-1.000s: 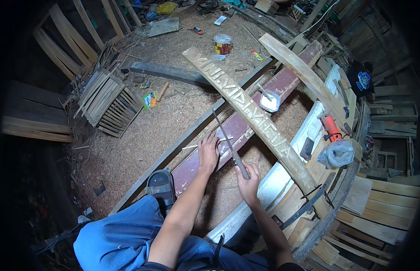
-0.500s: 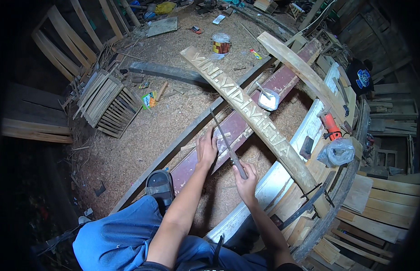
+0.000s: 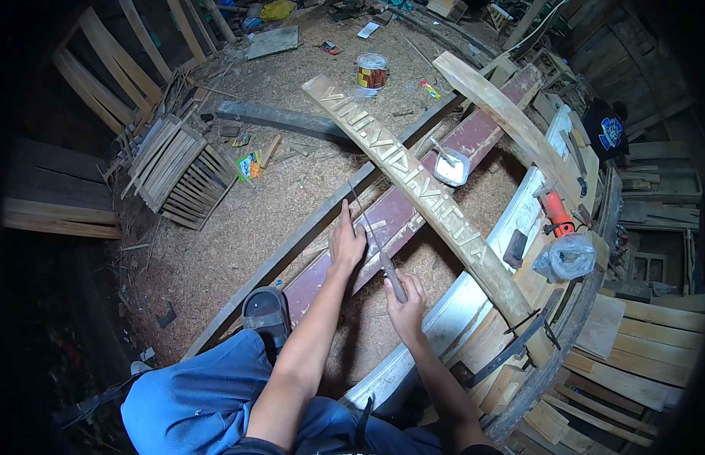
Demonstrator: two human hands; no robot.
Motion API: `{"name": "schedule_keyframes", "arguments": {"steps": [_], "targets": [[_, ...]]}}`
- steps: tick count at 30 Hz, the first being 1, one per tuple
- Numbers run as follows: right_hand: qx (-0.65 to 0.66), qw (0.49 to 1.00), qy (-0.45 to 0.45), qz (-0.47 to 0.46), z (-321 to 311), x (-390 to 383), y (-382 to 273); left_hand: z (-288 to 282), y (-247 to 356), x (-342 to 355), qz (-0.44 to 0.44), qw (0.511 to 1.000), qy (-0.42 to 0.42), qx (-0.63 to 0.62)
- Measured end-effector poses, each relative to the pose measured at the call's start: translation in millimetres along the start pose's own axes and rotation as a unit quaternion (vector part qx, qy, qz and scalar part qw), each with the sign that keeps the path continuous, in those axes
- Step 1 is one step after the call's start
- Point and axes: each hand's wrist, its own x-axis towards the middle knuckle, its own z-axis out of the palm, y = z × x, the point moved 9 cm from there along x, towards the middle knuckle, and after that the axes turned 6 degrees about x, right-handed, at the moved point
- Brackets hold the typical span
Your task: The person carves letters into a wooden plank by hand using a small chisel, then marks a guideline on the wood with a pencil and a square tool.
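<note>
My right hand [image 3: 406,303] is closed round the brown handle of a narrow, long-bladed handsaw [image 3: 371,238], whose blade slants up and left past my left fingertips. Over the maroon plank [image 3: 310,290] my left hand [image 3: 347,244] grips a thin wooden strip [image 3: 378,226], its forefinger stretched out along the blade's left side. The strip's far end shows right of the blade; its middle is hidden by my hand. Crossing above the plank is a long board [image 3: 413,184] with raised wooden letters. A white tub [image 3: 451,167] with a stick in it stands beside that board.
An orange power tool [image 3: 555,211] and a clear plastic bag [image 3: 566,258] lie at the right. A clamp [image 3: 519,341] grips the board's near end. Left stands a slatted wooden stool [image 3: 182,174]; a paint can [image 3: 371,71] sits on the shaving-strewn floor. My sandalled foot [image 3: 266,315] is beside the plank.
The handsaw and my right hand have shifted slightly left and tilted, bringing the blade closer to my left fingers. My left forefinger now reaches further forward.
</note>
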Motion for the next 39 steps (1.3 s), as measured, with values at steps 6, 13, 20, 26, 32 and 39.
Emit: {"name": "schedule_keyframes", "arguments": {"steps": [6,13,20,26,32,39], "targets": [[0.027,0.999,-0.01,0.02,-0.4,5.9,-4.5,-15.5,5.5,33.5,0.064,0.975,0.185,0.109],[0.047,0.997,-0.014,0.058,6.0,0.5,6.0,5.8,-5.7,45.9,-0.012,0.954,0.164,0.251],[0.035,0.998,-0.028,0.044,9.6,7.7,-0.4,8.4,-6.2,48.6,-0.012,0.968,0.158,0.196],[0.01,0.998,-0.037,0.044,-1.7,9.2,5.9,10.3,-1.7,47.1,-0.052,0.96,0.137,0.24],[0.025,0.998,-0.049,0.037,-10.1,14.0,2.4,8.8,-13.9,49.2,-0.072,0.961,0.126,0.235],[0.099,0.993,-0.026,0.064,26.0,42.9,12.6,11.3,-10.6,47.9,-0.09,0.967,0.13,0.199]]}}
